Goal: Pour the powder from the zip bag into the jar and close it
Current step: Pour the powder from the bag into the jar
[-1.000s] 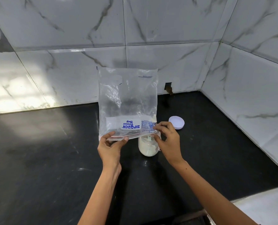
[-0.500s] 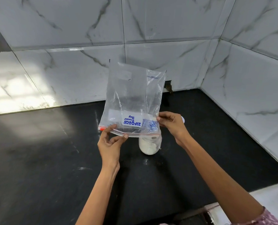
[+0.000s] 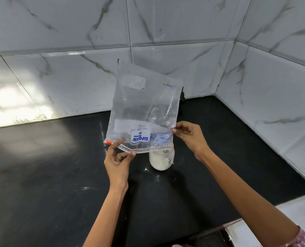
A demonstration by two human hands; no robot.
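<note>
Both my left hand [image 3: 117, 162] and right hand [image 3: 189, 135] pinched the upended zip bag [image 3: 144, 111] over the jar [image 3: 161, 160]; leftover powder could've dusted the counter [image 3: 41, 175] if it swung sideways.

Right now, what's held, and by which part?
The zip bag, upside down: left hand pinches its zipper edge, right hand pinches its side edge.

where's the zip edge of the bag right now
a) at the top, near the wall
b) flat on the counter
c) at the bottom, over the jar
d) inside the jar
c: the bag hangs upside down, its zip edge lowest, just above the jar of white powder.
</note>
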